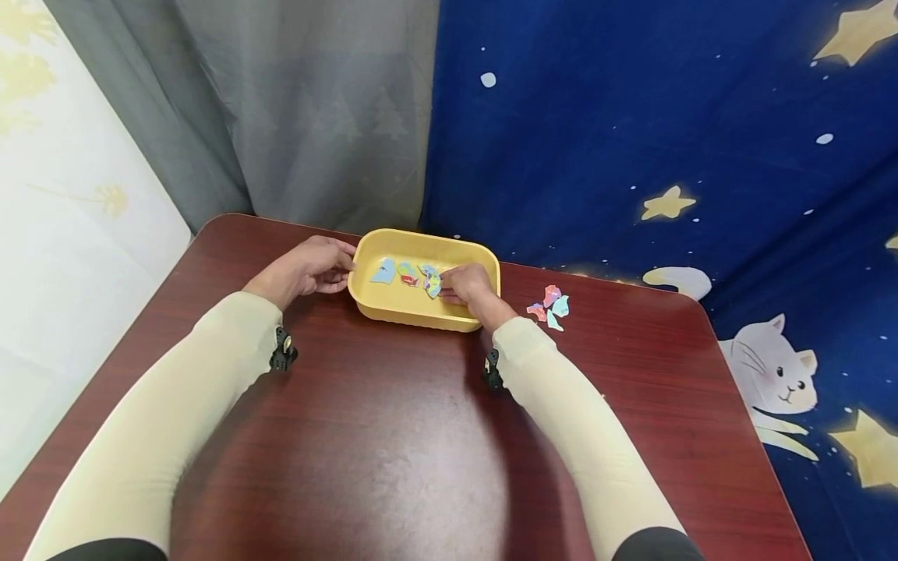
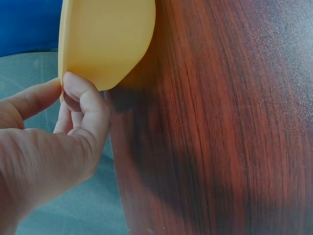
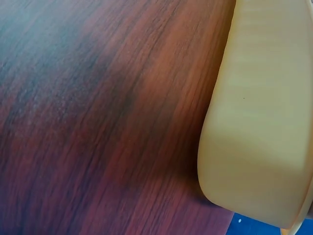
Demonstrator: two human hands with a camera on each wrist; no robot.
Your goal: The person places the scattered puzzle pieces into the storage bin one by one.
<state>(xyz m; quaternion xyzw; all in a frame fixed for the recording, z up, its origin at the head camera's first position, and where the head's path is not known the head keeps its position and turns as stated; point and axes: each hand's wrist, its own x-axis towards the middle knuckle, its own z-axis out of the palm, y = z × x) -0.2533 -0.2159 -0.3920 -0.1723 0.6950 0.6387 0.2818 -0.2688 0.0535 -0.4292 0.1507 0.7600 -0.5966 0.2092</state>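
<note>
A yellow plastic basin (image 1: 422,243) with rounded corners stands near the table's far edge. At its left end my left hand (image 1: 319,265) pinches the rim between thumb and fingers, as the left wrist view also shows (image 2: 54,142). My right hand (image 1: 471,285) reaches over the near right corner into the basin, fingers pointing down at a cluster of colourful paper cutouts (image 1: 429,277). I cannot tell if the fingertips hold one of them. Farther left on the basin floor lie a light-blue cutout (image 1: 383,271) and a green-and-red one (image 1: 408,274). The right wrist view shows only the basin's outer wall (image 3: 259,107).
Several red and pale-blue cutouts (image 1: 551,307) lie on the dark red wooden table (image 1: 351,436), right of the basin. Behind the far edge hang a grey curtain (image 1: 330,117) and a blue curtain (image 1: 561,156) with stars and a cat.
</note>
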